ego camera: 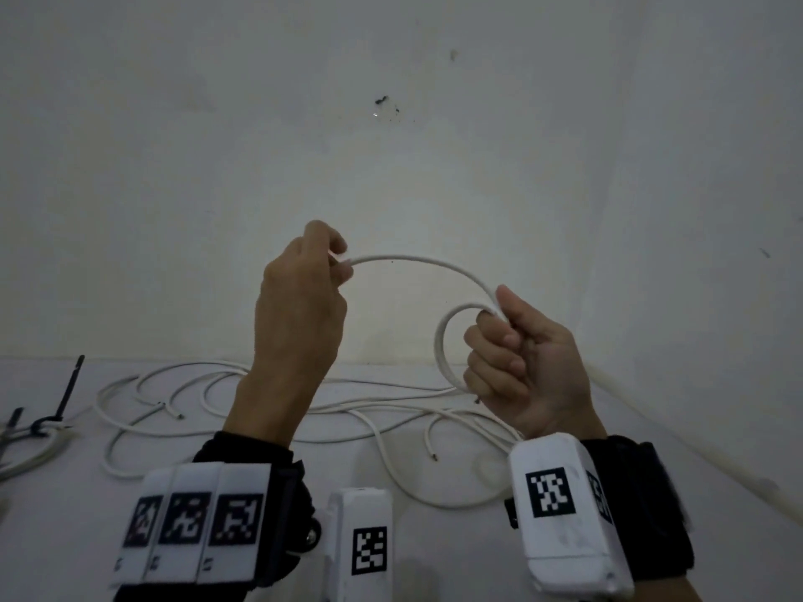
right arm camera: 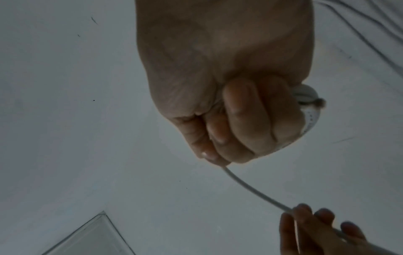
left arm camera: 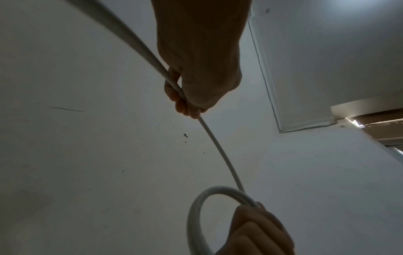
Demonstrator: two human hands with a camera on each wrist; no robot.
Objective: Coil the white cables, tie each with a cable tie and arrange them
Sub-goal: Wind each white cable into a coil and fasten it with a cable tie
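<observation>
Both hands are raised above the table with one white cable arching between them. My left hand pinches the cable at the arch's left end, seen in the left wrist view running through the fingers. My right hand is a fist gripping a small coil of the same cable, and the coil shows below in the left wrist view. In the right wrist view the cable leaves my fist toward the other hand.
Several loose white cables lie tangled on the white table below my hands. At the far left lies a coiled cable with a black tie sticking up. A pale wall stands close behind.
</observation>
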